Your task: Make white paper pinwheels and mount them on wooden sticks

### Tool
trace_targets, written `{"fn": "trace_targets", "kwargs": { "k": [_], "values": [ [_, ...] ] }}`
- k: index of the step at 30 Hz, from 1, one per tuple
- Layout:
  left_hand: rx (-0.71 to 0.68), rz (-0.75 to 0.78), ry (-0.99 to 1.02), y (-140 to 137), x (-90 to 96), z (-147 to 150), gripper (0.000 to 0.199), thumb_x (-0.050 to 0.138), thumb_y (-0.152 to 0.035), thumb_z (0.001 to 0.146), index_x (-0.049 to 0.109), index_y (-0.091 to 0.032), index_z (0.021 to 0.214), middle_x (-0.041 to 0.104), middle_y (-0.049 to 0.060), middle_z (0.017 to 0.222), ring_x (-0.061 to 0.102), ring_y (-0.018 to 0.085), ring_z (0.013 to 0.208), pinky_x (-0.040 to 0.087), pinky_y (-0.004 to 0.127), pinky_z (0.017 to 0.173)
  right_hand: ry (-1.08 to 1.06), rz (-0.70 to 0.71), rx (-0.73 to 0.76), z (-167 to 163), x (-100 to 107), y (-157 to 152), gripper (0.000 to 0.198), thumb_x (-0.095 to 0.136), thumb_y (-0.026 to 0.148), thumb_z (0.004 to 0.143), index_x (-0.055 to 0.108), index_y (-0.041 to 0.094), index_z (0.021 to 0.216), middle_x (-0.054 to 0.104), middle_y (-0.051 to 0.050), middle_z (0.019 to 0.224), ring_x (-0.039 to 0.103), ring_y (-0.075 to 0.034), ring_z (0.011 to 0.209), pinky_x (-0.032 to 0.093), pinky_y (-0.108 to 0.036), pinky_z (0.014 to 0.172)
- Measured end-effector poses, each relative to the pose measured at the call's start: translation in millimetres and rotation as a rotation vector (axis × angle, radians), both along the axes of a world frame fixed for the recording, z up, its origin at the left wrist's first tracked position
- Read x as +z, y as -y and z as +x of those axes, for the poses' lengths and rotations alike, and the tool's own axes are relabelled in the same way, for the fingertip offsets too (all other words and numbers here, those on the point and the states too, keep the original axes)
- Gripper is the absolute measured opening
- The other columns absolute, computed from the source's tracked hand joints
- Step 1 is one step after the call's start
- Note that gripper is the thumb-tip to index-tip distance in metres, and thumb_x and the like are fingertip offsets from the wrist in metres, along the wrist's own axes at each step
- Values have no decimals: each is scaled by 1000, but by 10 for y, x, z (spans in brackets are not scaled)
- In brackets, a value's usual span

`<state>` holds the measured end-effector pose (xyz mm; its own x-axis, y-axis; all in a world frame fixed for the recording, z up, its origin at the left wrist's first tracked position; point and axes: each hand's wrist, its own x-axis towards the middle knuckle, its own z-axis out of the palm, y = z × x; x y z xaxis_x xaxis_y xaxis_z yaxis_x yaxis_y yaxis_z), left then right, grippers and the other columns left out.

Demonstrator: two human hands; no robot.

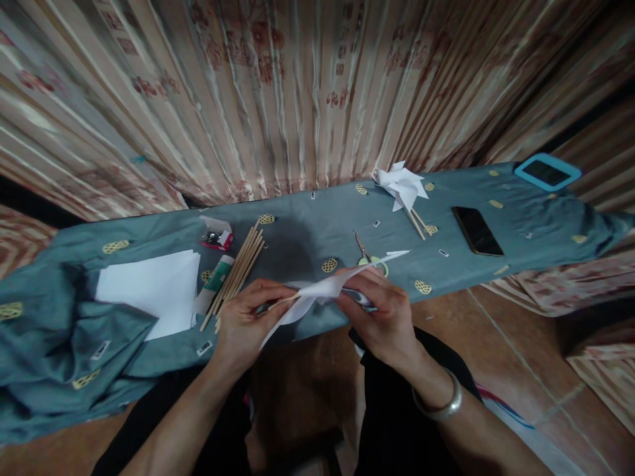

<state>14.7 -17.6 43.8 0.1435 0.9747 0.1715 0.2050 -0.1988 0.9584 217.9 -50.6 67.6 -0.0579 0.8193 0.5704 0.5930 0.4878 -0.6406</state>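
Note:
A cut and curled sheet of white paper (325, 287) is stretched between my hands, above the front of the cloth-covered table. My left hand (245, 317) pinches its left end between thumb and fingers. A thin pale strip shows at those fingertips; whether it is a stick or a paper edge I cannot tell. On the right, my right hand (380, 311) grips the paper, and one pointed corner sticks out past the knuckles. Scissors (364, 252) with light green handles lie just behind the right hand, partly covered by the paper.
Left of my hands lie wooden sticks (241, 271), a green-and-white glue stick (215, 284), an opened small box of metal pins (217, 235) and stacked white paper (153, 291). White paper pinwheels (401, 186) on sticks, a phone (477, 231) and a blue-framed object (547, 172) lie rightward. A curtain (297, 99) hangs behind.

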Motion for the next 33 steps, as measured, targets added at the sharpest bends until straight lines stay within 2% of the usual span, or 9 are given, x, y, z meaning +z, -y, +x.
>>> {"fn": "trace_targets", "kwargs": {
  "k": [3, 6, 8, 10, 16, 19, 21, 25, 33],
  "values": [
    [0, 12, -32, -8, 22, 10, 8, 75, -29, 72, 80, -25, 76, 73, 4, 76, 66, 18, 71, 53, 27, 67, -160, -175, 19, 0, -13, -35, 5, 67, 21, 86, 69, 21, 81, 69, 2, 76, 61, -13, 71, 48, -27, 67],
    [20, 27, -47, -19, 27, 34, 7, 74, -29, 70, 79, -24, 72, 73, 4, 73, 66, 18, 69, 52, 26, 65, -326, -381, 16, 1, -40, -69, 11, 68, 28, 83, 69, 21, 75, 61, 4, 63, 50, -10, 55, 39, -23, 51],
    [32, 25, -53, -28, 3, 46, 5, 74, -27, 69, 78, -25, 69, 73, 3, 73, 66, 17, 68, 52, 26, 64, -425, -484, -4, -2, -68, -93, 17, 70, 33, 79, 67, 20, 69, 53, 5, 55, 43, -8, 50, 33, -22, 47],
    [40, 21, -57, -38, -32, 50, 4, 73, -26, 68, 77, -24, 68, 73, 2, 74, 66, 17, 68, 52, 26, 63, -510, -550, -24, -6, -101, -118, 22, 73, 37, 75, 66, 19, 65, 51, 5, 53, 40, -8, 50, 32, -22, 47],
    [38, -8, -62, -53, -93, 49, 8, 74, -29, 66, 77, -22, 69, 74, 3, 76, 66, 18, 68, 52, 28, 63, -693, -641, -41, -23, -169, -178, 27, 80, 42, 63, 66, 19, 69, 61, 3, 61, 48, -10, 53, 38, -23, 50],
    [38, -5, -51, -47, -108, 49, 9, 74, -29, 66, 77, -21, 68, 73, 3, 74, 66, 19, 68, 52, 29, 65, -750, -674, -3, -25, -166, -194, 30, 82, 41, 59, 68, 20, 76, 66, 2, 66, 53, -12, 56, 43, -23, 53],
    [46, -9, -63, -44, -125, 45, 9, 75, -31, 65, 76, -21, 66, 73, 3, 72, 65, 18, 67, 52, 28, 63, -760, -703, 34, -19, -162, -202, 30, 81, 40, 60, 69, 21, 79, 68, 2, 69, 56, -13, 58, 45, -24, 55],
    [45, 2, -80, -45, -161, 22, 10, 75, -31, 65, 76, -21, 66, 72, 3, 73, 65, 18, 66, 52, 28, 63, -760, -757, 64, 12, -173, -223, 27, 81, 39, 61, 69, 19, 74, 68, 2, 66, 56, -12, 57, 45, -25, 56],
    [-82, -66, -55, -20, -162, -15, 14, 74, -33, 69, 78, -21, 74, 73, 5, 78, 67, 19, 73, 52, 28, 69, -778, -895, 167, 129, -204, -331, 34, 88, 37, 52, 71, 18, 76, 72, 1, 71, 62, -12, 61, 50, -25, 61]
  ]
}}
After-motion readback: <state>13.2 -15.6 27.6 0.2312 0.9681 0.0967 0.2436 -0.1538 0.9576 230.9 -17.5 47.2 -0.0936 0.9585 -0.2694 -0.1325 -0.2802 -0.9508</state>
